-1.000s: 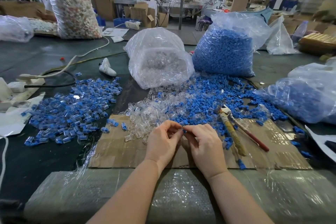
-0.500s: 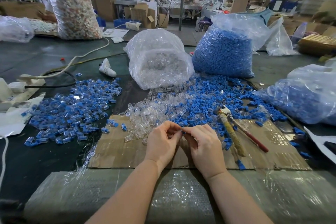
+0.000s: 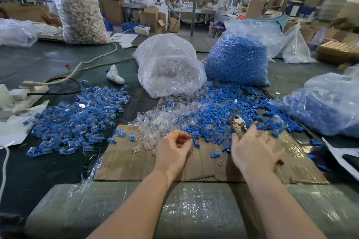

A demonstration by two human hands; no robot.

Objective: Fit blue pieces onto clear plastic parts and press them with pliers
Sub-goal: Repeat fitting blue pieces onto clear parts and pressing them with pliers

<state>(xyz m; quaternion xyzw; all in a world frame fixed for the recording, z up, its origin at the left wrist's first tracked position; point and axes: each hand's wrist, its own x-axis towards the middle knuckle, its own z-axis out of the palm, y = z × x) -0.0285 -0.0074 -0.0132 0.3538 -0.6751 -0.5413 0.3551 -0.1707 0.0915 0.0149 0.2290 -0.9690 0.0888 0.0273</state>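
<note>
My left hand pinches a small clear plastic part with a blue piece at its fingertips, above the cardboard sheet. My right hand lies over the handles of the pliers, fingers spread and fairly straight; the pliers' head pokes out beyond the fingers and a red handle tip shows by the wrist. Loose clear parts are heaped just beyond my left hand. Loose blue pieces spread beyond my right hand.
A pile of fitted blue-and-clear parts lies at the left. Behind stand a bag of clear parts and a bag of blue pieces; another blue-filled bag sits at the right. A power strip with cables is far left.
My hands were together, both pinching one part. Now my right hand has moved right onto the pliers, while my left hand keeps the part.
</note>
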